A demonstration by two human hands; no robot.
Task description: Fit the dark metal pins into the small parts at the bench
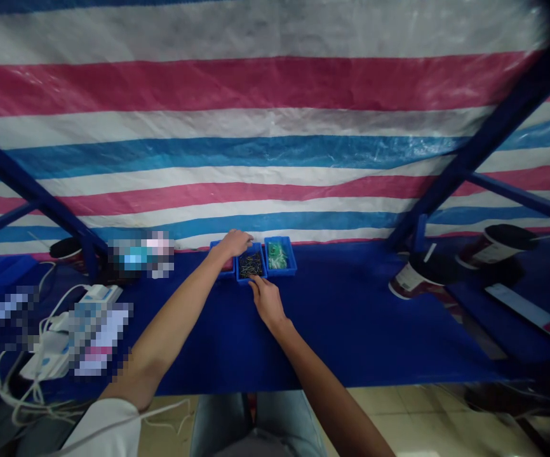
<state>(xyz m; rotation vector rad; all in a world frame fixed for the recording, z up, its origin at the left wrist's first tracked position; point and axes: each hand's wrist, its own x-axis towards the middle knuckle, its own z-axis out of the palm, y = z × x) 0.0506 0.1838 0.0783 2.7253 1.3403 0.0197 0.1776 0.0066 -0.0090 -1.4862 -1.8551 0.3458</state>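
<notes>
Three small blue bins stand side by side at the back of the blue table. Dark screws (pixel 251 264) fill the middle bin (pixel 245 280). My left hand (pixel 235 242) reaches to that bin's far edge, fingers bent at its rim. At the near edge, my right hand (pixel 266 297) touches the rim with its fingertips. Both hands seem closed on the bin. The right bin (pixel 285 272) holds green and pale small parts (pixel 277 254). Red items (pixel 228 265) lie in the left bin (pixel 227 275), partly hidden by my left hand.
White power strips (pixel 49 357) with tangled cables lie at the left. At the right are two dark-lidded cups (pixel 407 279) and a phone-like slab (pixel 532 315). Blue frame bars (pixel 446 184) slope at both sides before a striped sheet (pixel 256 82).
</notes>
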